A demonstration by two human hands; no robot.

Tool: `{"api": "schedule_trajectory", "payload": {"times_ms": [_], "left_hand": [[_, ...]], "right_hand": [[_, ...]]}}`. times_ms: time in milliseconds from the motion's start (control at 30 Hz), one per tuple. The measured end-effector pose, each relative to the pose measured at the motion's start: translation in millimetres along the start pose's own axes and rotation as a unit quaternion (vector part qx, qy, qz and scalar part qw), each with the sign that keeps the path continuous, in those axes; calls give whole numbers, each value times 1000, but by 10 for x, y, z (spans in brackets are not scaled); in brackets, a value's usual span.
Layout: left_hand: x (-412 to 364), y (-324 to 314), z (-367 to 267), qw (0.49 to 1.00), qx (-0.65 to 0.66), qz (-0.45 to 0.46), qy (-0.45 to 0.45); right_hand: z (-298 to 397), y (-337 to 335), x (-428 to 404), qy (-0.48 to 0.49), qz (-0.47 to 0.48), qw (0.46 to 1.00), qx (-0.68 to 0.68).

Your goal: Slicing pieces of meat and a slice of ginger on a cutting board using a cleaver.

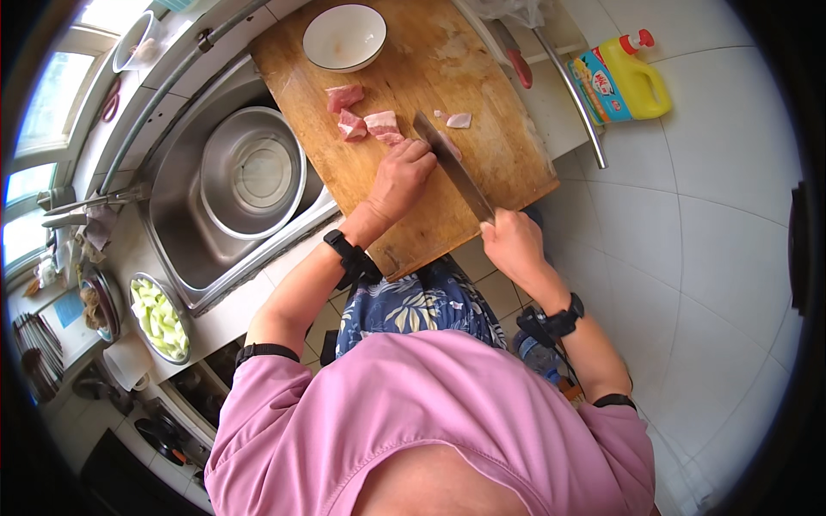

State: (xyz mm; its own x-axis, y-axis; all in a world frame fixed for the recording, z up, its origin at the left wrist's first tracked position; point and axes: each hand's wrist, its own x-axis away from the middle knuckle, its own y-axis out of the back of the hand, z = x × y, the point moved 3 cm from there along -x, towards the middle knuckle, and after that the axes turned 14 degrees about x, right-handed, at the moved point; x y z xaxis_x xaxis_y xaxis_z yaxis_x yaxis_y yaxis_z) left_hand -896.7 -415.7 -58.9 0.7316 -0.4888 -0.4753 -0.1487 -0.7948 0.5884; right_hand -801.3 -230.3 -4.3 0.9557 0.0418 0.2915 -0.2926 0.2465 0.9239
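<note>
My right hand (514,244) is closed around the handle of a kitchen knife (458,171), whose broad blade slants up and left across the wooden cutting board (439,235). Against the blade, on its left side, rest the curled fingertips of my left hand (403,171); they touch a piece of raw meat (389,137), and how firmly they hold it is hidden. Several raw meat chunks (345,98) lie beyond that hand. Right of the blade are a thin slice of meat (450,146) and small pale pieces (459,120). A white bowl (345,39) stands at the board's far end.
Left of the board, a steel sink (174,226) holds a metal basin (213,187). A dish of cut green vegetables (159,319) stands on the counter. At the right are a red-handled knife (517,64), a metal rail (574,100) and a yellow detergent jug (635,87).
</note>
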Motion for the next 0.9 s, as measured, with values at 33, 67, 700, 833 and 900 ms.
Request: {"api": "schedule_trajectory", "payload": {"times_ms": [33,67,700,833,900], "left_hand": [[0,-5,4,1000,1,1,-2],[16,-20,20,1000,8,5,2],[-529,-229,31,997,6,54,52],[-636,-117,20,998,-12,55,3],[-584,67,92,999,-34,27,32]], "right_hand": [[48,-24,-96,-1,-14,1000,-6],[90,-52,-183,-3,-28,1000,-13],[-513,21,-143,-79,-119,989,-28],[-492,36,-123,-79,-109,988,-77],[-429,66,-82,-73,-107,988,-89]]}}
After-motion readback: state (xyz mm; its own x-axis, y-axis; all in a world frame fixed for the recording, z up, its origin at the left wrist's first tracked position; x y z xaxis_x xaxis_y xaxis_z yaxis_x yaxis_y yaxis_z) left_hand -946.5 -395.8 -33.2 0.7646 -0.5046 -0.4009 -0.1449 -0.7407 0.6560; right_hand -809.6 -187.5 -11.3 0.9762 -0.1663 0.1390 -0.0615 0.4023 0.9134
